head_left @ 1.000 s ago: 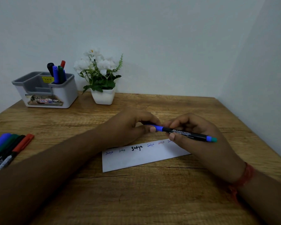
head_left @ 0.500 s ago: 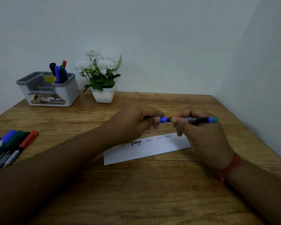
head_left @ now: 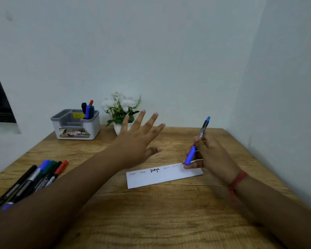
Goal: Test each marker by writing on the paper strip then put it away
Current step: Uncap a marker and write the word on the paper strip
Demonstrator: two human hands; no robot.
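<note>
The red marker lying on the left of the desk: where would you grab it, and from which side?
Pinch the red marker around its red cap end, coming from above and the right. It lies flat at the right edge of the marker row, so that side is free, while its barrel presses against neighbours.

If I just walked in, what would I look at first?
Probably the left hand, raised over the middle of the wooden table with fingers spread wide. Next, the right hand gripping a blue-capped marker at the right end of the paper strip.
</note>
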